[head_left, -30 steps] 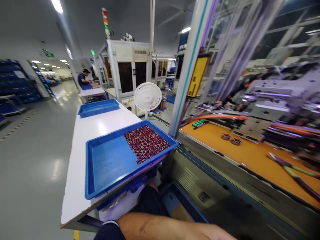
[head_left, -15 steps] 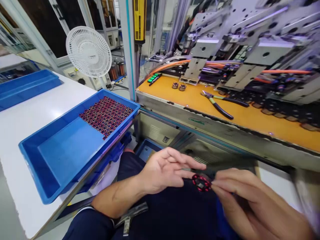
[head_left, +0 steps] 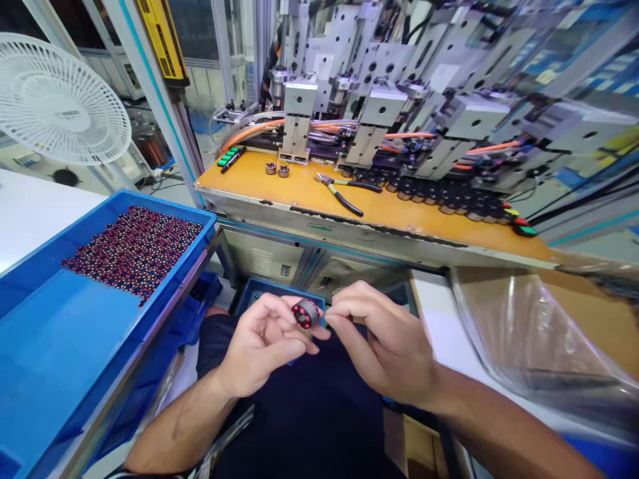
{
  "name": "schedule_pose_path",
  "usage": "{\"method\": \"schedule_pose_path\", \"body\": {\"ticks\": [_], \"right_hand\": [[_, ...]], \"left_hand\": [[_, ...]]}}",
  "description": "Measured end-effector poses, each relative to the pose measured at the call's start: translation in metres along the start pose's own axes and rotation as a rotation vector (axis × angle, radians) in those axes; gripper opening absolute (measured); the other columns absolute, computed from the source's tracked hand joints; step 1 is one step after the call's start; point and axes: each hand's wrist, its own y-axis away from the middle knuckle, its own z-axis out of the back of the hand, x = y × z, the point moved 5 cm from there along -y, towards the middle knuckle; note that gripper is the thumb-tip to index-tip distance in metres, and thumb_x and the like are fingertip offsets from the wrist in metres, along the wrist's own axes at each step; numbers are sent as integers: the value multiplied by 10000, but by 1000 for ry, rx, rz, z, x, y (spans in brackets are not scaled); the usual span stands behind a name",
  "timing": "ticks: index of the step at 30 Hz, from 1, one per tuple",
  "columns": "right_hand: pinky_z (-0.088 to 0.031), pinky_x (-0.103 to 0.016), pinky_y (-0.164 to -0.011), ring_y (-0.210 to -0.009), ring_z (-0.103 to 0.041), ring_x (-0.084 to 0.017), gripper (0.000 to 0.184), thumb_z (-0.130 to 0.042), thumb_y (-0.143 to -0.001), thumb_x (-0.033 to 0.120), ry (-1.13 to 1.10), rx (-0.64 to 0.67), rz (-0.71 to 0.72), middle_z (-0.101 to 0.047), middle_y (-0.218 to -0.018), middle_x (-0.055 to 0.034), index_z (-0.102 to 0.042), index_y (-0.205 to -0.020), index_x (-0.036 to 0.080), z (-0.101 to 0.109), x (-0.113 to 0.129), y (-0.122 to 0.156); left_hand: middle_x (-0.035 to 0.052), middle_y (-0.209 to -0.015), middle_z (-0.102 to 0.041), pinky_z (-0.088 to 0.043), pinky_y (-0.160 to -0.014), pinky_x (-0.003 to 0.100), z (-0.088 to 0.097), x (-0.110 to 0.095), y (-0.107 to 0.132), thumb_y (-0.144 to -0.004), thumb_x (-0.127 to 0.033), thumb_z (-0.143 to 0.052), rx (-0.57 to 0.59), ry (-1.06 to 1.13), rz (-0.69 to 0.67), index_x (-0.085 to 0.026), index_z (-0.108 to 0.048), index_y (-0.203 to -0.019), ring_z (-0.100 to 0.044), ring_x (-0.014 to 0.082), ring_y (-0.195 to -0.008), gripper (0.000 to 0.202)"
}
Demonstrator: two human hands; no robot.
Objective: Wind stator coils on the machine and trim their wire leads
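A small motor stator (head_left: 305,313), a dark ring with red segments on its face, is at the fingers of my left hand (head_left: 269,336), which curl around and behind it. The left thumb lies below the ring. Close by its right side, my right hand (head_left: 377,332) has thumb and forefinger pinched together. What sits in that pinch is too small to make out. To the left, many similar red and dark stators (head_left: 137,249) are packed in rows inside a blue tray (head_left: 44,346).
Cutting pliers (head_left: 344,189), two loose stators (head_left: 277,169) and a black marker (head_left: 233,161) lie on the orange bench (head_left: 239,183) below the machine heads. Dark round parts (head_left: 434,193) line the bench. Clear plastic sheeting (head_left: 539,332) covers the right side; a white fan (head_left: 62,100) stands left.
My view has swung right. The stator has gone from my right fingertips to my left fingers, which have curled in from an outstretched pose. My two hands are now closer together.
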Motion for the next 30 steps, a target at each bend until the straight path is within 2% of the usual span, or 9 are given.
{"method": "schedule_pose_path", "body": {"ticks": [3, 6, 9, 12, 16, 19, 24, 27, 30], "right_hand": [[-508, -203, -593, -663, -596, -97, 111, -559, -872, 58, -113, -1, 38, -619, -734, -19, -569, -879, 169, 2, 0, -1], [-508, -204, -601, -690, -592, -101, 117, -566, -862, 52, -186, 12, 72, -608, -740, -25, -557, -894, 164, 3, 0, 0], [-502, -200, -605, -679, -581, -97, 124, -557, -868, 46, -214, 44, 95, -603, -726, -19, -548, -891, 167, 3, 0, 0], [-508, -198, -609, -678, -583, -97, 134, -550, -869, 40, -218, 52, 111, -614, -723, -18, -553, -911, 167, 5, 0, 1], [-511, -201, -599, -670, -601, -100, 103, -581, -868, 68, -168, 12, 69, -632, -729, -20, -584, -890, 169, 9, -1, 0], [-491, -187, -578, -636, -592, -88, 109, -580, -872, 67, -132, -36, -3, -625, -711, -17, -592, -825, 165, 11, -3, 0], [-461, -175, -561, -615, -567, -70, 142, -580, -874, 68, -132, -109, -78, -606, -698, -9, -575, -764, 158, 8, -4, 4], [-467, -166, -590, -642, -575, -61, 138, -588, -871, 62, -161, -147, -112, -609, -708, -3, -573, -768, 152, 4, -4, 8], [-476, -175, -612, -653, -575, -63, 118, -597, -864, 69, -232, -185, -194, -604, -705, 0, -587, -779, 149, 0, -4, 11]], "left_hand": [[-4, -1157, -728, -585, -915, 304, -1, -4, -2, -797, -193, -797, -23, 54, -46, -203, -550, -895, -704, 184, -1082, 266], [35, -1065, -762, -555, -967, 351, 2, -1, -9, -792, -385, -801, -76, 129, 17, -221, -591, -1014, -683, 218, -1133, 347], [98, -886, -756, -568, -770, 258, -1, 12, -14, -863, -569, -655, -17, 95, 270, -123, -657, -975, -727, 178, -851, 460], [67, -665, -686, -487, -553, 205, -6, 20, -13, -874, -590, -624, 115, 31, 447, -96, -636, -838, -647, 130, -569, 496], [8, -680, -692, -498, -544, 177, -1, 13, -13, -872, -330, -722, 35, -87, 293, -142, -600, -1020, -645, 102, -554, 269], [6, -797, -738, -544, -580, 163, 2, 7, -12, -857, -136, -715, -22, -133, 162, -181, -593, -1065, -699, 100, -629, 246], [42, -1071, -719, -613, -677, 234, -3, -4, -11, -721, -74, -817, -58, -180, -85, -154, -617, -852, -733, 135, -727, 253], [19, -997, -732, -620, -719, 265, -6, -9, -11, -741, -47, -789, -83, -253, -182, -148, -548, -737, -705, 108, -704, 261], [3, -946, -746, -609, -713, 224, -4, -11, -11, -736, 1, -769, -123, -294, -216, -194, -640, -863, -716, 116, -780, 266]]}}
